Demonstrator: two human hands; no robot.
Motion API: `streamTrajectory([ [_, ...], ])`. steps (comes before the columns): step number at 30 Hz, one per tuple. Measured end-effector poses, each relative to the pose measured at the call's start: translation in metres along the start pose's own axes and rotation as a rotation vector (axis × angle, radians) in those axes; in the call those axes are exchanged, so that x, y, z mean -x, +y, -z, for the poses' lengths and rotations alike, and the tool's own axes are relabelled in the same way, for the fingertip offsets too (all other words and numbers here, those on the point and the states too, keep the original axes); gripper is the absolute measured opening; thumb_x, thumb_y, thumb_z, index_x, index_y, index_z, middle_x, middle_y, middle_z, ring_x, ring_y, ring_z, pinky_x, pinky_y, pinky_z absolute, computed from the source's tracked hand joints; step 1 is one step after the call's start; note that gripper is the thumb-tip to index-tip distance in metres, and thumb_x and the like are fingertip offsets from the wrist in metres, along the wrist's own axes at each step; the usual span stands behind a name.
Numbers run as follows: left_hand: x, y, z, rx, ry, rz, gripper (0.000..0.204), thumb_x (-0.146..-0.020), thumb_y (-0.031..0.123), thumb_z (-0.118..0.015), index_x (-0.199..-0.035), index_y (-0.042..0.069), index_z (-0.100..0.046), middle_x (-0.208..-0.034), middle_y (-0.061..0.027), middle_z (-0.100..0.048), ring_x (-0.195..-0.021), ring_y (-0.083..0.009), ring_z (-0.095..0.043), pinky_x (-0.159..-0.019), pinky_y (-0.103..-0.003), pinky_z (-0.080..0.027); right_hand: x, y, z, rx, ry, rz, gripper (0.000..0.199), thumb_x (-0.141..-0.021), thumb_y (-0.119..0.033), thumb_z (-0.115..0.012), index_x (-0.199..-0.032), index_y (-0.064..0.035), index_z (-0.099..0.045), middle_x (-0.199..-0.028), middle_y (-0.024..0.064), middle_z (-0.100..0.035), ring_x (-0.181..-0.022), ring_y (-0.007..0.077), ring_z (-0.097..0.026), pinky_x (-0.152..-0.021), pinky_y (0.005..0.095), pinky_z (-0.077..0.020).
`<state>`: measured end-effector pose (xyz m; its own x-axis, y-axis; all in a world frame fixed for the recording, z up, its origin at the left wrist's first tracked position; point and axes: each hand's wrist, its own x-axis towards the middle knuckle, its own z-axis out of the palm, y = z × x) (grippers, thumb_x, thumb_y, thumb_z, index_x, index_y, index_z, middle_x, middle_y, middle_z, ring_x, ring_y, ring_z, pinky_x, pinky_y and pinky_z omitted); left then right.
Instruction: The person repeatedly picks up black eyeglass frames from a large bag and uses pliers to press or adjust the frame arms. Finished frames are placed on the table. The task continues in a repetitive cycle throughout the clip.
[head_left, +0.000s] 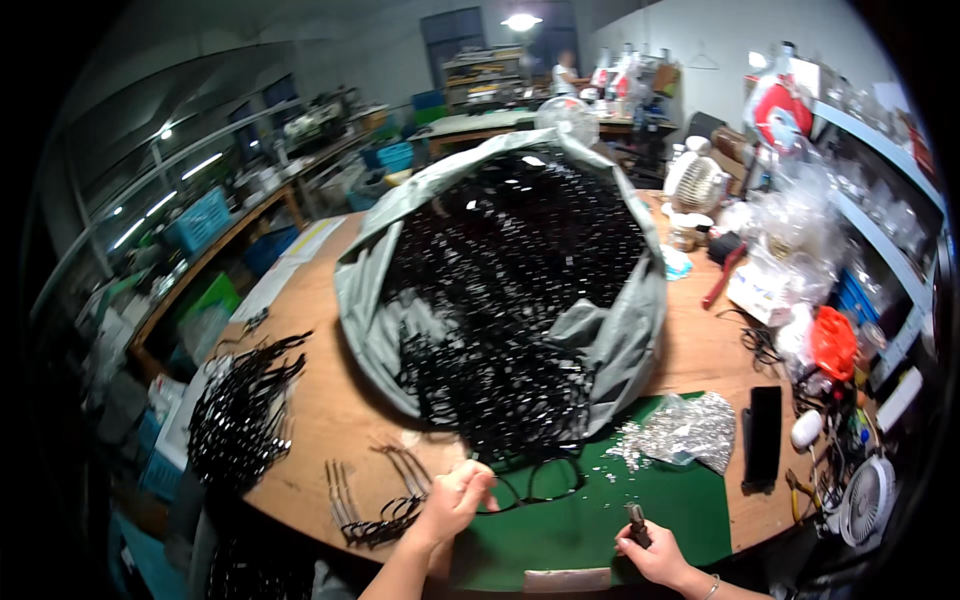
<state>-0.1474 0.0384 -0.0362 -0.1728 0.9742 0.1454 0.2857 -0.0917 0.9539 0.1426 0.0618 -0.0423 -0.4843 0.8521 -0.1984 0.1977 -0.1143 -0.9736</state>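
Note:
My left hand (456, 496) is closed on the left end of a black eyeglass frame (540, 485), which lies across the green cutting mat (590, 520) at the table's front edge. My right hand (655, 553) grips a small dark hand tool (636, 522), held upright over the mat to the right of the frame. Just behind both hands a large grey plastic sack (610, 340) lies open, spilling a heap of black frames (510, 290) toward me.
A clear bag of small shiny parts (685, 430) and a black phone (765, 435) lie right of the mat. Loose temple arms (385, 495) and a pile of black frames (240, 410) sit at left. Cluttered shelves (880, 230) line the right; a small white fan (866, 505) stands at the front right.

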Motion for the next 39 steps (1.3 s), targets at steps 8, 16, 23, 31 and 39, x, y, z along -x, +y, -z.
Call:
streamTrajectory([
  [8,0.023,0.032,-0.003,0.593,0.024,0.246,0.031,-0.09,0.035,-0.038,-0.081,0.006,-0.044,-0.063,-0.0091,-0.057,-0.056,-0.0126,-0.058,-0.041,-0.019,-0.039,-0.003,0.011,-0.005,-0.036,0.02,-0.032,0.012,-0.077,-0.009,-0.057,-0.083,0.0,-0.052,-0.072,0.0054,-0.055,-0.066,0.0132,-0.054,-0.062,0.0266,-0.0453],
  [16,0.05,0.058,-0.026,0.871,-0.213,-0.011,0.028,-0.085,0.003,-0.047,-0.101,0.007,-0.025,-0.103,-0.0226,-0.054,-0.074,-0.0115,-0.054,-0.063,-0.024,-0.047,0.004,-0.001,-0.012,0.063,0.083,0.012,0.009,-0.078,-0.008,-0.057,-0.082,-0.0009,-0.052,-0.069,0.0039,-0.052,-0.063,0.0109,-0.049,-0.059,0.025,-0.0424],
  [23,0.072,0.031,-0.068,0.477,0.036,0.172,0.048,-0.077,0.003,-0.06,-0.105,0.004,-0.022,-0.106,-0.0156,-0.053,-0.073,-0.0079,-0.052,-0.064,-0.02,-0.044,0.016,-0.018,-0.023,0.243,0.107,0.136,0.007,-0.078,-0.006,-0.056,-0.081,-0.0017,-0.052,-0.066,0.0025,-0.049,-0.06,0.009,-0.044,-0.057,0.0236,-0.0399],
  [31,0.076,0.037,-0.05,0.64,0.08,0.237,0.072,-0.073,-0.007,-0.06,-0.126,0.009,-0.014,-0.101,-0.0136,-0.053,-0.07,-0.0057,-0.054,-0.067,-0.019,-0.044,0.01,-0.033,-0.002,0.864,-0.129,0.367,0.021,-0.069,-0.007,-0.06,-0.087,0.0009,-0.052,-0.081,0.0119,-0.054,-0.071,0.0268,-0.057,-0.065,0.0328,-0.0482],
  [39,0.073,0.038,-0.08,0.643,-0.089,0.2,0.096,-0.065,-0.013,-0.061,-0.133,0.018,0.0,-0.106,-0.0128,-0.047,-0.077,-0.0057,-0.047,-0.073,-0.024,-0.046,-0.001,0.003,0.016,1.015,-0.128,0.294,0.044,-0.068,-0.007,-0.06,-0.108,0.0013,-0.045,-0.103,0.0174,-0.045,-0.08,0.0344,-0.052,-0.07,0.0383,-0.045],
])
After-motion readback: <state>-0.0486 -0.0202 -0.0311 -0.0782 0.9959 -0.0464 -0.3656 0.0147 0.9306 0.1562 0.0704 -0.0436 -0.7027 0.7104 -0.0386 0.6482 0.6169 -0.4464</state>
